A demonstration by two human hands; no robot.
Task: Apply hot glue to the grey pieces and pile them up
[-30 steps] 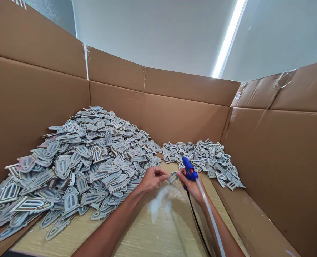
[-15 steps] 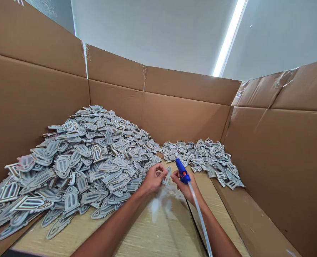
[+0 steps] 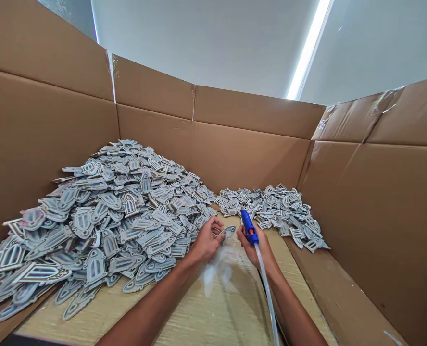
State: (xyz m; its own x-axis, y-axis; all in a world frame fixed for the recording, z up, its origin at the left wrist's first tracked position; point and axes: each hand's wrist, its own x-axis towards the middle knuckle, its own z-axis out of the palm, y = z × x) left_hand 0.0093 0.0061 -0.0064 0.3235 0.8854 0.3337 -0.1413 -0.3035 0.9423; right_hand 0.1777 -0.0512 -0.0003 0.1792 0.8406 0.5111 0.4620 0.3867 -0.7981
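Note:
My left hand [image 3: 208, 239] pinches a small grey, pointed, window-shaped piece [image 3: 229, 231] by one end, just above the table. A blue hot glue gun [image 3: 248, 227] is in my right hand [image 3: 256, 244], its nozzle end pointing away from me. From its rear a long clear glue stick [image 3: 266, 288] runs back over my right forearm. A gap separates the glue gun from the piece. Beneath my hands, whitish, half-clear smears of what may be glue [image 3: 213, 274] lie on the tabletop.
A large heap of similar grey pieces [image 3: 127, 211] rises on the left. A smaller pile [image 3: 271, 206] sits at the back right. Cardboard walls [image 3: 249, 154] enclose the pale wooden table [image 3: 188, 312]. A black cord [image 3: 262, 283] runs beside my right forearm.
My right hand has shifted slightly right, taking the glue gun away from the piece. The piece in my left hand has turned from nearly upright to lying more sideways.

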